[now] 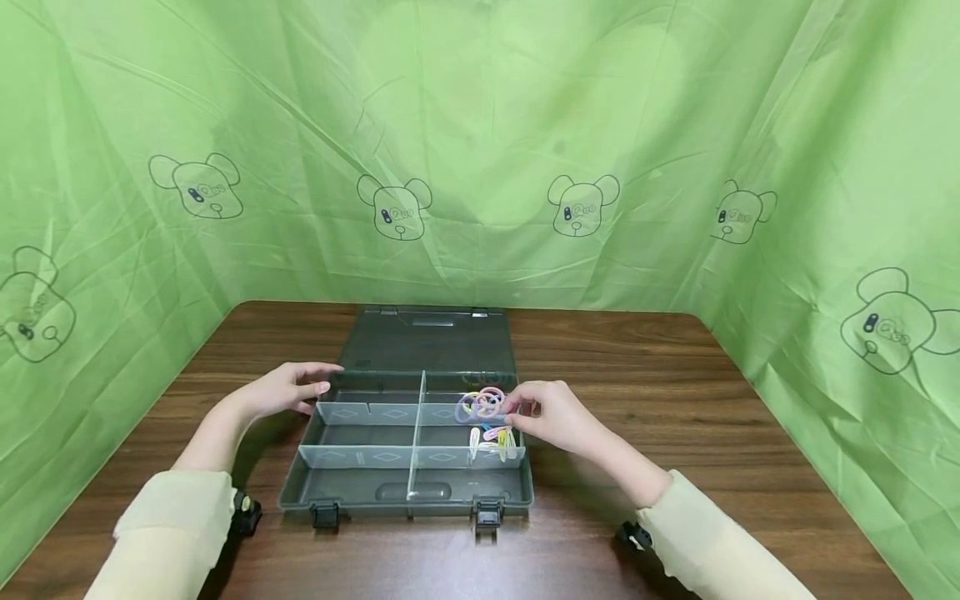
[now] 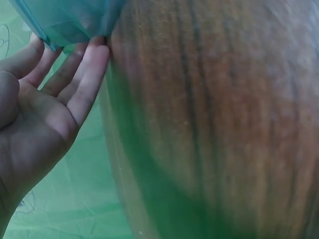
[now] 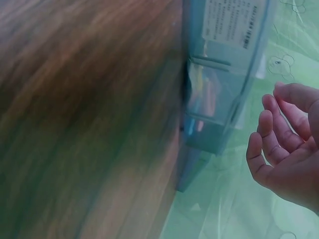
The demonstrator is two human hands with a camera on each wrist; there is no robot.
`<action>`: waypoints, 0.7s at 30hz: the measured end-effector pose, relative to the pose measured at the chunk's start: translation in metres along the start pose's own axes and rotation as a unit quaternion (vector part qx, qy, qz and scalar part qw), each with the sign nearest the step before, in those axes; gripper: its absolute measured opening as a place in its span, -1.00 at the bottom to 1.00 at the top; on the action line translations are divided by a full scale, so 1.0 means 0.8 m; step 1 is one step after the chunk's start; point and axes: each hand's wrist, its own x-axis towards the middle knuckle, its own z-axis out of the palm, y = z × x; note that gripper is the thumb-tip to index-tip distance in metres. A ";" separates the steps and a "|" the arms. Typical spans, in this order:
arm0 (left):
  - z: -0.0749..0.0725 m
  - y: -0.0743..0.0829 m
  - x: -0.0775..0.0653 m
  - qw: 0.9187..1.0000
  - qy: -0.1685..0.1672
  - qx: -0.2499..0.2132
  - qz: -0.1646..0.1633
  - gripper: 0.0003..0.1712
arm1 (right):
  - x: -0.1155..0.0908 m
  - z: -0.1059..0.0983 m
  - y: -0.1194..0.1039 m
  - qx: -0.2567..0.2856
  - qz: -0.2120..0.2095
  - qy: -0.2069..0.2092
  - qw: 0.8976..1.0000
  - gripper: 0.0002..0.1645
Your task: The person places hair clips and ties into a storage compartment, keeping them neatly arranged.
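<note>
A dark translucent divided storage box (image 1: 495, 490) lies on the table with its lid (image 1: 438, 342) folded back. My left hand (image 1: 273, 392) rests against the box's far left corner, fairly straight fingertips touching its wall. In the left wrist view those fingers (image 2: 82, 82) meet the box's edge. Over the right side of the box is my right hand (image 1: 551, 417), its fingertips right at the loops of several pastel hair ties (image 1: 491, 398). Its fingers curl loosely, and the right wrist view shows nothing held. Small snap hair clips (image 1: 504, 442) lie in the middle right compartment.
Frosted dividers (image 1: 360, 456) split the box into compartments. Two latches (image 1: 487, 514) hang at its front edge. Green cloth (image 1: 480, 108) with printed bear heads encloses the brown wooden table (image 1: 675, 450) behind and on both sides. A barcode label (image 3: 234, 22) is on the box.
</note>
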 end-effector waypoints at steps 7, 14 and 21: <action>0.000 0.031 -0.001 0.991 0.010 0.130 0.017 -0.45 | -0.008 -0.027 0.001 -0.002 0.002 0.014 1.000 -0.91; 0.009 0.062 0.002 0.948 0.111 0.296 0.044 -0.33 | -0.026 -0.068 0.006 -0.049 -0.006 0.052 0.997 -0.90; 0.023 0.089 -0.015 0.898 0.230 0.367 0.074 -0.30 | -0.055 -0.105 0.026 -0.138 -0.029 0.126 0.982 -0.82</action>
